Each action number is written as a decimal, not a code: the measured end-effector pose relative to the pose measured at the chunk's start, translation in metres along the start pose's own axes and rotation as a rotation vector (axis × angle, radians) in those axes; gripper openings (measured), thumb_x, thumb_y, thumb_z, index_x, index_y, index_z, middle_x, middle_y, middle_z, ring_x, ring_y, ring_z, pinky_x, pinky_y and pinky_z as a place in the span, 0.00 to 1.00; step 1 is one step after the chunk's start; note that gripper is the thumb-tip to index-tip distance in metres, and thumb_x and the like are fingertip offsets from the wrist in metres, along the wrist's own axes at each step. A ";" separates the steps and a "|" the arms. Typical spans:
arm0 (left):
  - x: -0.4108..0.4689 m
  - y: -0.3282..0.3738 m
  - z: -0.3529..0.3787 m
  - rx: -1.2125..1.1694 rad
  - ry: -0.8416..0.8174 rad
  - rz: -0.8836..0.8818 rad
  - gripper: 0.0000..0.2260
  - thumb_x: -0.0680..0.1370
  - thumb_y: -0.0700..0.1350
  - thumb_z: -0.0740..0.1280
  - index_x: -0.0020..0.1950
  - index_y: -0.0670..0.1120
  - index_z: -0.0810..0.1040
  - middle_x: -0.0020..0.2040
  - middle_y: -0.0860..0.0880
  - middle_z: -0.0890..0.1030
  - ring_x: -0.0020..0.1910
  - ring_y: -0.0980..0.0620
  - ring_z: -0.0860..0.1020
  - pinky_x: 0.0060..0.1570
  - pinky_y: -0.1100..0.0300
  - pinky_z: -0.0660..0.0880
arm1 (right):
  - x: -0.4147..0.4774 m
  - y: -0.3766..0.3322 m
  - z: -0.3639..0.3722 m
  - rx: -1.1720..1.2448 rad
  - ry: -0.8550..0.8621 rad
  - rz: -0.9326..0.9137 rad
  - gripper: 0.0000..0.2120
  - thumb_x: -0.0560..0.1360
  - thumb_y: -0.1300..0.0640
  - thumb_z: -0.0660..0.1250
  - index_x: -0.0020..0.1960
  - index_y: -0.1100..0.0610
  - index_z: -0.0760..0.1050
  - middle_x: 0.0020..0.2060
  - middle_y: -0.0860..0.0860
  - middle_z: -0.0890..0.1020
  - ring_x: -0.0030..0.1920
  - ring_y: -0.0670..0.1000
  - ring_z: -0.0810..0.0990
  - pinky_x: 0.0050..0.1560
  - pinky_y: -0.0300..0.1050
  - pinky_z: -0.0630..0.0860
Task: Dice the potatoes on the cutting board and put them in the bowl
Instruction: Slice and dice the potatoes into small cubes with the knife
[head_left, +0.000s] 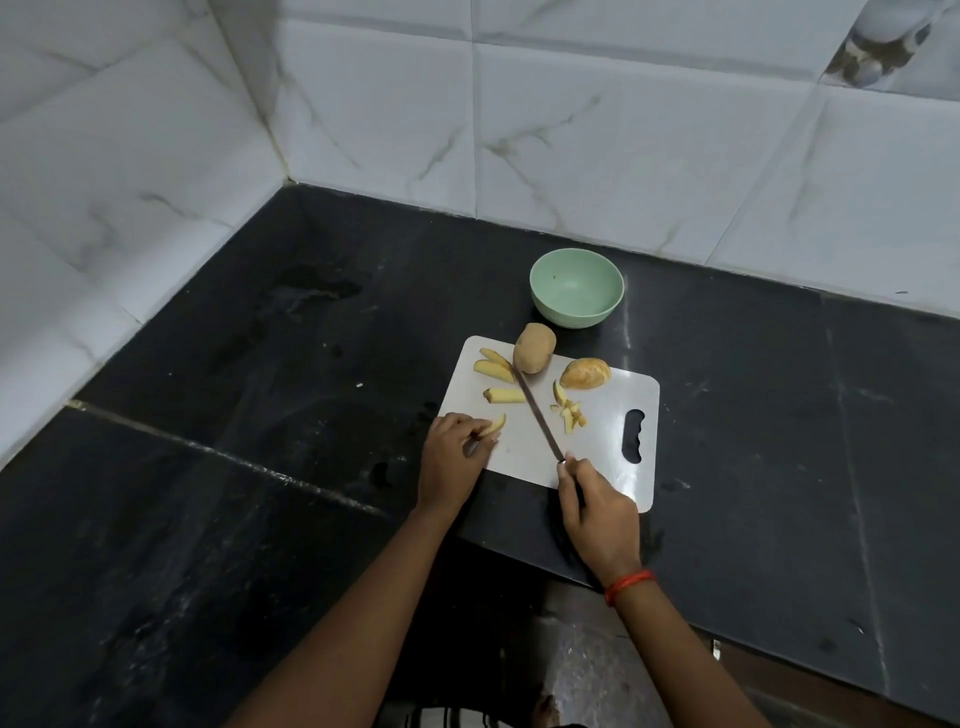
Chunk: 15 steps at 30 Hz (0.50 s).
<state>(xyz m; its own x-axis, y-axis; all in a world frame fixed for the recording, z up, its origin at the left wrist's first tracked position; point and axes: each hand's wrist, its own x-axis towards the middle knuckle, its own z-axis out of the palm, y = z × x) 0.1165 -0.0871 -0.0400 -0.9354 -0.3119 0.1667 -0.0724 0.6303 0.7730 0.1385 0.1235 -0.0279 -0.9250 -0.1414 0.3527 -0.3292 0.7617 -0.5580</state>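
A white cutting board (597, 447) lies on the black counter. On it stand a whole potato (534, 347) at the far edge and a cut half potato (585, 373) beside it. Several pale wedges (493, 370) lie at the board's left, and small cut pieces (570, 412) sit near the middle. My left hand (453, 460) pinches one potato strip (493, 426) at the board's near left corner. My right hand (597, 514) grips the handle of a knife (537, 415), whose blade reaches across the board toward the whole potato. An empty green bowl (576, 295) stands just beyond the board.
The black stone counter (260, 493) runs into a corner of white marble-look tiles (571, 130) at the left and back. Wet patches mark the counter left of the board. The counter's front edge drops off near my right forearm.
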 end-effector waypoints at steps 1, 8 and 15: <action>0.001 0.001 0.000 -0.007 0.006 -0.003 0.08 0.76 0.48 0.75 0.53 0.45 0.86 0.47 0.54 0.80 0.51 0.56 0.75 0.49 0.66 0.72 | -0.002 -0.003 0.003 -0.010 -0.039 -0.043 0.08 0.83 0.48 0.56 0.50 0.51 0.71 0.34 0.48 0.78 0.30 0.53 0.78 0.26 0.48 0.73; 0.002 0.002 0.000 -0.019 0.004 -0.004 0.06 0.76 0.43 0.74 0.52 0.45 0.86 0.47 0.53 0.80 0.51 0.56 0.74 0.48 0.62 0.74 | 0.001 -0.017 0.016 -0.167 -0.257 -0.042 0.06 0.83 0.50 0.55 0.49 0.51 0.64 0.31 0.51 0.75 0.28 0.59 0.75 0.25 0.51 0.72; 0.002 -0.001 0.001 -0.041 0.000 -0.016 0.07 0.75 0.41 0.75 0.52 0.44 0.87 0.46 0.52 0.80 0.50 0.55 0.74 0.47 0.58 0.77 | 0.005 -0.020 0.015 -0.196 -0.317 -0.024 0.08 0.83 0.51 0.55 0.46 0.50 0.59 0.31 0.51 0.74 0.28 0.60 0.74 0.26 0.52 0.72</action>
<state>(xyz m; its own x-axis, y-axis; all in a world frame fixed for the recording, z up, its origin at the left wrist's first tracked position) 0.1142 -0.0880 -0.0406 -0.9342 -0.3216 0.1545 -0.0726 0.5953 0.8002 0.1374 0.0974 -0.0263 -0.9405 -0.3258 0.0965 -0.3370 0.8581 -0.3873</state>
